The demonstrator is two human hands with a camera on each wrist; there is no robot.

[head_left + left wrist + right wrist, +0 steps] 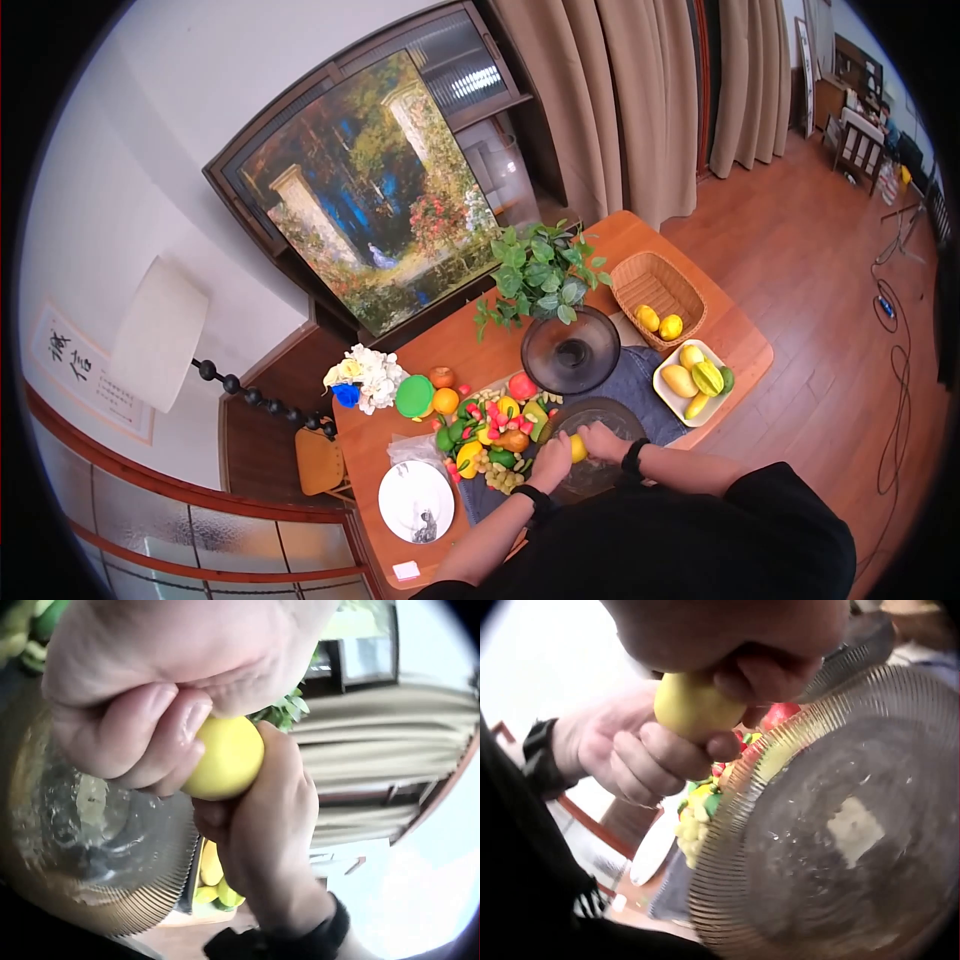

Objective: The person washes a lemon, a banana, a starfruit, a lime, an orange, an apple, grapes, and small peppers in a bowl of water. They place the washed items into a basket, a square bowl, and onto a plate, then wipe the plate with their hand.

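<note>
Both hands hold one yellow fruit (578, 448) over a ribbed glass bowl (628, 424) near the table's front edge. In the left wrist view the left hand (165, 682) curls its fingers round one side of the yellow fruit (225, 759), and the right hand (274, 817) grips the other. The right wrist view has the right hand (742, 645) above the fruit (694, 705) and the left hand (649, 754) round its lower side. Inside the bowl (720, 892) lies a pale square patch (855, 829). The right fingertips are partly hidden.
A pile of mixed fruit (505, 430) lies left of the bowl, with a white plate (415, 500) beyond. A dark glass dish (570, 350), a leafy plant (545, 270), a wicker basket (640, 270) and a tray of yellow fruit (668, 400) stand behind and to the right.
</note>
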